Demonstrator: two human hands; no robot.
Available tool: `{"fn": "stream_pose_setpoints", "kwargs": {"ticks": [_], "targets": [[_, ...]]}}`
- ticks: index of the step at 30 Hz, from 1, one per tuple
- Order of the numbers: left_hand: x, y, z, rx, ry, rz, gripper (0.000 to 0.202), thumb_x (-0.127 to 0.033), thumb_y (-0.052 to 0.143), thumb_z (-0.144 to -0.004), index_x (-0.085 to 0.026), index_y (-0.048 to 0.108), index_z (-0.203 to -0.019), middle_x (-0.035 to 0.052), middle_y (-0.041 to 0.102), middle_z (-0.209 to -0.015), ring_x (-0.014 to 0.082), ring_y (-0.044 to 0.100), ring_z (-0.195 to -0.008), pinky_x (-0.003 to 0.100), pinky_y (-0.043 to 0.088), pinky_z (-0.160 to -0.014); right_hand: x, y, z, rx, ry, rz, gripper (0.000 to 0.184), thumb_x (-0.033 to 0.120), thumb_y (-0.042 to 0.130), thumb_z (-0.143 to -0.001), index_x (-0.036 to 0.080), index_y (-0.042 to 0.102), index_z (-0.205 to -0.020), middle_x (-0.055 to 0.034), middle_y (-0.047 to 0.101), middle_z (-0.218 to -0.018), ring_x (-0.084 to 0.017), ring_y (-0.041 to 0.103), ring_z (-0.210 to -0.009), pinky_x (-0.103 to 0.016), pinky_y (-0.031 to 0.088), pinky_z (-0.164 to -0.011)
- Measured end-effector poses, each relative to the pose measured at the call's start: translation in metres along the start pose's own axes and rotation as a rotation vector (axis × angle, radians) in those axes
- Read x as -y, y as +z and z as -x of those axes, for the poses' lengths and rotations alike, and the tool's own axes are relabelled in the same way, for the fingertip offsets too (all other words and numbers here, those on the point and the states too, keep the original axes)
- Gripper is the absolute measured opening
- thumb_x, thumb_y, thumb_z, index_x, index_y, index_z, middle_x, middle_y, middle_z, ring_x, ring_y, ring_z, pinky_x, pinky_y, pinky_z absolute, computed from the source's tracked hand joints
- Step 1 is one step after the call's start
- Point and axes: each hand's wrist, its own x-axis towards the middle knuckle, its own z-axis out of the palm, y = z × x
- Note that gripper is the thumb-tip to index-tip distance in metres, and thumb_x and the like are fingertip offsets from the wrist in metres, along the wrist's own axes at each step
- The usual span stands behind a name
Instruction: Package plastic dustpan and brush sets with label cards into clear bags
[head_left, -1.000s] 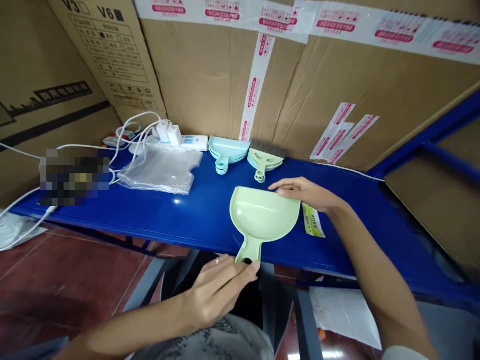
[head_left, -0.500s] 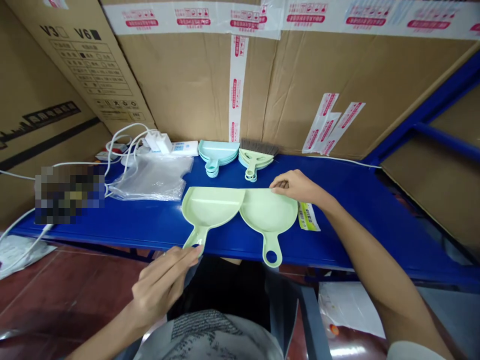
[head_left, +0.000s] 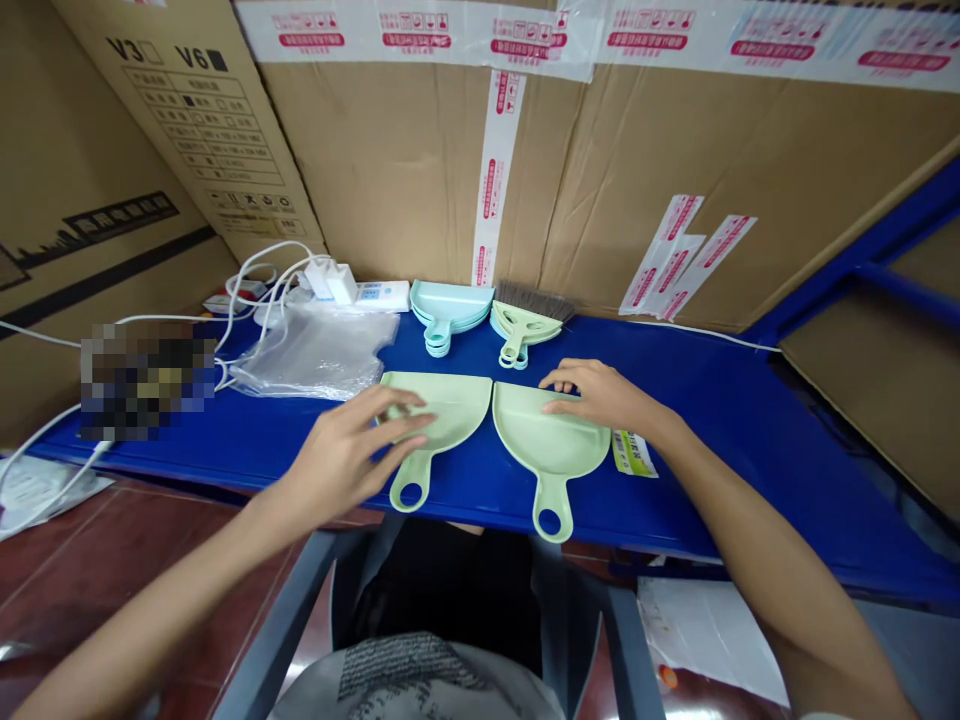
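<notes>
Two pale green dustpans lie side by side on the blue table, handles toward me. Over the left dustpan (head_left: 456,425) hovers my left hand (head_left: 360,440), fingers spread and holding nothing. My right hand (head_left: 600,398) is at the far edge of the right dustpan (head_left: 551,445), its thumb inside the pan and its fingers beyond the rim, gripping that edge. Partly covered by the right dustpan, a green and white printed packet (head_left: 634,454) lies beside it.
Behind stand a stack of light blue dustpans (head_left: 452,303) and a green brush (head_left: 525,325) with dark bristles. Clear plastic bags (head_left: 315,350), white cables and plugs (head_left: 330,280) are at left. Tall cardboard (head_left: 405,170) walls the table's back. A blurred patch hides something at far left.
My left hand has let go of the left dustpan's handle and risen over the pan. The two dustpans now lie slightly apart, no longer overlapping. My right thumb has come inside the right pan.
</notes>
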Motion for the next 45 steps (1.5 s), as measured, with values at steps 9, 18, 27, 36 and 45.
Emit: {"fn": "stream_pose_setpoints", "kwargs": {"ticks": [9,18,27,36,45], "targets": [[0.092,0.05,-0.058,0.467,0.102,0.003,0.032,-0.032,0.067,-0.103,-0.026,0.077,-0.132,0.0079,0.073,-0.14,0.0297,0.067,-0.13,0.045,0.057,-0.106,0.006,0.005,-0.001,0.008,0.011,0.047,0.043,0.057,0.072,-0.096,0.025,0.077,-0.124,-0.0097,0.069,-0.126,-0.032,0.066,-0.12,-0.04,0.049,-0.091],[0.092,0.045,-0.06,0.53,0.137,-0.001,0.037,-0.033,0.056,-0.109,-0.021,0.072,-0.14,0.0068,0.071,-0.145,0.0311,0.061,-0.136,0.048,0.054,-0.111,0.001,0.006,-0.002,0.002,0.008,0.019,0.046,0.059,0.07,-0.097,0.024,0.077,-0.125,-0.0117,0.07,-0.122,-0.033,0.065,-0.12,-0.043,0.05,-0.093],[0.088,0.041,-0.061,0.44,0.176,-0.01,0.032,-0.031,0.062,-0.106,-0.019,0.074,-0.132,0.0106,0.076,-0.133,0.0295,0.064,-0.13,0.043,0.057,-0.101,0.002,0.004,0.001,-0.036,-0.023,0.007,0.045,0.056,0.068,-0.099,0.021,0.076,-0.127,-0.012,0.07,-0.123,-0.033,0.067,-0.119,-0.046,0.053,-0.098],[0.107,0.024,-0.105,0.173,0.298,-0.151,0.03,-0.027,0.051,-0.11,-0.017,0.08,-0.11,0.0102,0.079,-0.1,0.0262,0.067,-0.098,0.038,0.057,-0.08,0.057,-0.01,-0.048,-0.199,-0.134,0.46,0.037,0.045,0.056,-0.108,0.026,0.07,-0.136,-0.0196,0.05,-0.15,-0.027,0.072,-0.094,-0.032,0.049,-0.065],[0.115,0.031,-0.078,0.097,0.318,-0.261,0.032,-0.023,0.046,-0.111,-0.015,0.076,-0.104,0.0075,0.073,-0.085,0.0226,0.065,-0.086,0.034,0.049,-0.065,0.041,-0.018,-0.063,-0.063,-0.011,0.533,0.031,0.027,0.049,-0.109,0.021,0.078,-0.119,-0.0169,0.053,-0.147,-0.025,0.073,-0.095,-0.03,0.044,-0.06]]}}
